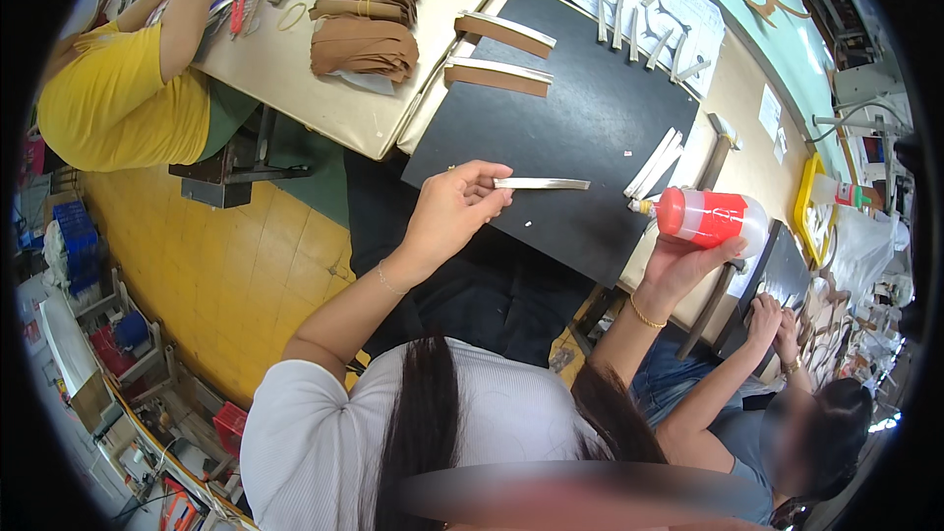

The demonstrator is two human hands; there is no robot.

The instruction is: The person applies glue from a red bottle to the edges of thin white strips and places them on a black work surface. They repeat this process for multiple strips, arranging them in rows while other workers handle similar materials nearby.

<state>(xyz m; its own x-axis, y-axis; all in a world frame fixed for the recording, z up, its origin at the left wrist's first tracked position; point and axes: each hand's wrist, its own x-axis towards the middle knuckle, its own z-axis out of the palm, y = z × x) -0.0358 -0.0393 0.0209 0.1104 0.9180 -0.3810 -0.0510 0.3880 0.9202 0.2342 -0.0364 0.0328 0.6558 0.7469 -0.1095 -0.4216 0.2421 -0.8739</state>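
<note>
My left hand (444, 214) pinches one end of a thin, pale silvery strip (551, 183) between thumb and fingers, holding it level above the near part of a black mat (580, 103). My right hand (677, 267) is wrapped round a squeeze bottle (710, 217) with a red top and red label. The bottle lies sideways in the grip, its narrow nozzle toward the left and apart from the strip. Several loose pale strips (653, 165) rest by the mat's right edge, near the nozzle. Two brown pieces with pale strips along their upper edges (501, 36) lie at the far left.
Bundled brown pieces (364, 47) are stacked on the left table. A patterned paper sheet (678, 25) with short strips lies beyond the mat. A hammer-like tool (720, 149) and a yellow tray (810, 211) are at the right. Co-workers sit at left, in yellow (123, 93), and right.
</note>
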